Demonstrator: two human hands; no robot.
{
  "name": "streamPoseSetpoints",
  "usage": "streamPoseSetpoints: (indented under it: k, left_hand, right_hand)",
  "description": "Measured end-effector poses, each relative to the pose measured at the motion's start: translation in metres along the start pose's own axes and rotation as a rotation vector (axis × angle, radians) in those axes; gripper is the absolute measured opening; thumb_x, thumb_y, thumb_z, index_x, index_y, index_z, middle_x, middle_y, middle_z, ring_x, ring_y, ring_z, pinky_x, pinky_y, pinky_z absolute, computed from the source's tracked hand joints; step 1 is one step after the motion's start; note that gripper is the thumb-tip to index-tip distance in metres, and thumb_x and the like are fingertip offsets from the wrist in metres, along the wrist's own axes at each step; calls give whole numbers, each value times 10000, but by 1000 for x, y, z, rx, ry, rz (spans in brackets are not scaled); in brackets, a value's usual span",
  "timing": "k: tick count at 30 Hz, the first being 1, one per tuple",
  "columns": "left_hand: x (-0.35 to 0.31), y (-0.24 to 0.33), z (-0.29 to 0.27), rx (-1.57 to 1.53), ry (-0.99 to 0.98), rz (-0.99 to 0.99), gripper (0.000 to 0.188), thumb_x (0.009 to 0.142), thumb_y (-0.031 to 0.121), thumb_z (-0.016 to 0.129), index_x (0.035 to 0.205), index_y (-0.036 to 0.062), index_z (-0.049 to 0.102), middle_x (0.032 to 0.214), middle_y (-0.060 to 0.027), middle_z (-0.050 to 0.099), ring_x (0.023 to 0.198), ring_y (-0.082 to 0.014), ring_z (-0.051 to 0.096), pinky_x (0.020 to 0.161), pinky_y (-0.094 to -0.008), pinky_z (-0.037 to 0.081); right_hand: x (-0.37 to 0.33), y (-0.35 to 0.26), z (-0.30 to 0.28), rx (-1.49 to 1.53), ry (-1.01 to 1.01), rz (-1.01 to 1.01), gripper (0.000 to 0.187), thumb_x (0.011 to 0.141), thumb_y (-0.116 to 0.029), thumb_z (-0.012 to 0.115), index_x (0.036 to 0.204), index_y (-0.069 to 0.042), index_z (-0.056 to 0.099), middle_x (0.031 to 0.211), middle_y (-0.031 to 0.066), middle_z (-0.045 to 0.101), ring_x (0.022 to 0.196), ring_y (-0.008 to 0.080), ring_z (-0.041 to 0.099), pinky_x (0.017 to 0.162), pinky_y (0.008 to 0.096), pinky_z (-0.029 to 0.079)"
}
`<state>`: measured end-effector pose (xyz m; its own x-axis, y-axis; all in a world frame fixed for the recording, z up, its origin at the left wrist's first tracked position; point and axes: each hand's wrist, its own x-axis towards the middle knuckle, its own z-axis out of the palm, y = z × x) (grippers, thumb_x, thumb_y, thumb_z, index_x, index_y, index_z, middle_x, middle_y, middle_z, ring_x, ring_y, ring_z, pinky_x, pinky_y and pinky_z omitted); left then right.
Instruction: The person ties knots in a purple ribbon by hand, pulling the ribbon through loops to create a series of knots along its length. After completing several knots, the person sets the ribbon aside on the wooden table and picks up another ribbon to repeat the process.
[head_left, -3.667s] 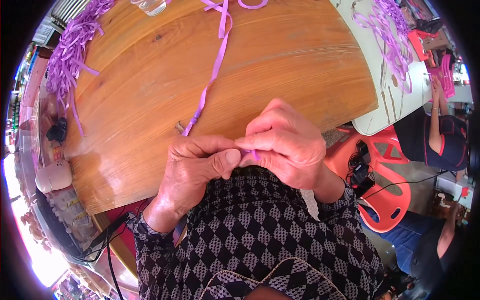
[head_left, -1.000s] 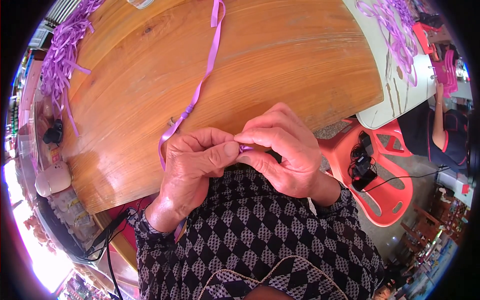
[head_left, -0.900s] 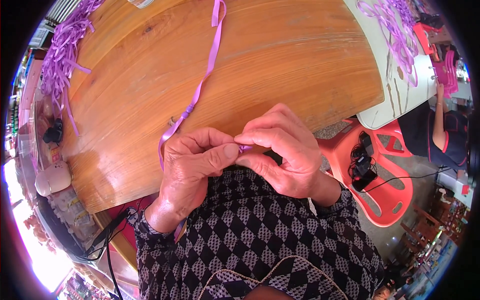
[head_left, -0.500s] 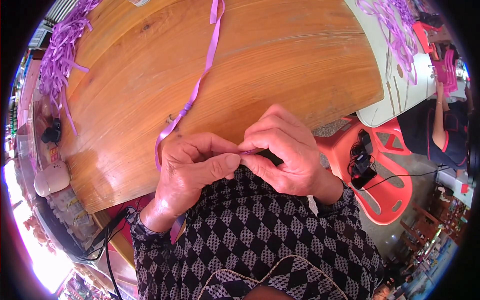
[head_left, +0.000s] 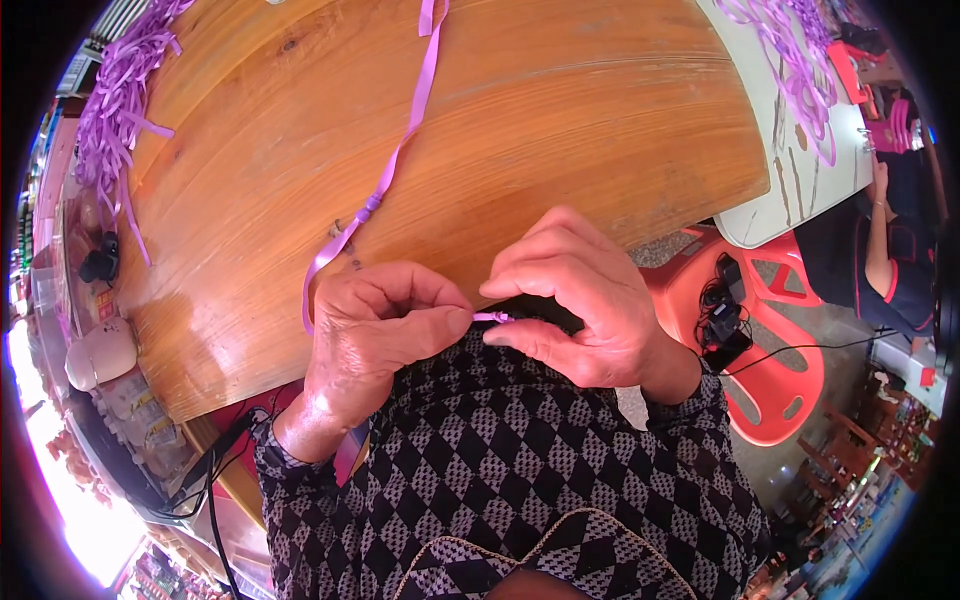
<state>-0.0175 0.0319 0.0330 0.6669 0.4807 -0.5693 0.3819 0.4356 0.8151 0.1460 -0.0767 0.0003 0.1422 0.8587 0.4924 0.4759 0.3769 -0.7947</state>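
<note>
A purple ribbon (head_left: 408, 130) runs down the wooden table from the far edge, with a knot partway along it, and curves behind my left hand (head_left: 370, 335). The thumb and forefinger of that hand pinch the ribbon. Its short knotted end (head_left: 495, 317) sticks out to the right of the pinch. Around this end, my right hand (head_left: 580, 310) has its thumb and forefinger spread apart, with a gap between them. The other right fingers are curled, and I see nothing held in them.
The wooden table (head_left: 560, 120) spreads in front of me. Heaps of purple ribbon (head_left: 115, 110) hang at its left. More ribbon (head_left: 800, 80) lies on a white table (head_left: 760, 210) at right. A red plastic chair (head_left: 770, 370) holds black cables. Another person's arm (head_left: 878, 240) shows at far right.
My right thumb and forefinger have parted and let go of the ribbon's knotted end, which now shows. My left hand has shifted slightly left, still pinching the ribbon.
</note>
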Motion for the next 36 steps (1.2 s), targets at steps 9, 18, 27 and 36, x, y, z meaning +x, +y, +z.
streamPoseSetpoints:
  k: [9, 18, 27, 36]
  left_hand:
    - [0, -1, 2, -25, 7, 34, 57, 778, 16, 667, 811, -24, 642, 698, 13, 608, 621, -25, 518, 550, -168, 410]
    - [-11, -1, -17, 177, -13, 138, 31, 751, -6, 675, 742, -15, 646, 681, 23, 591, 608, -34, 497, 538, -185, 395]
    - [-14, 5, -10, -71, 235, 331, 37, 744, -30, 656, 760, -11, 628, 669, 19, 576, 599, -36, 493, 536, -181, 380]
    - [-17, -6, -25, 200, 168, 514, 58, 704, -33, 670, 678, -9, 623, 622, 6, 560, 561, -60, 483, 501, -216, 358]
  right_hand:
    - [-3, 4, 6, 158, -26, 54, 234, 644, 48, 713, 800, -45, 566, 754, 65, 587, 633, 216, 515, 558, 305, 398]
    - [-18, -11, -3, 864, 91, 700, 169, 649, 111, 587, 705, -15, 490, 640, 68, 508, 578, 149, 454, 507, 274, 350]
    - [22, -7, -1, 135, -29, 12, 452, 601, -102, 808, 976, 39, 598, 953, 134, 622, 798, 237, 550, 704, 330, 428]
    - [27, -10, 30, -32, -18, -170, 176, 646, 80, 683, 735, -25, 573, 638, 60, 516, 544, 214, 478, 487, 313, 363]
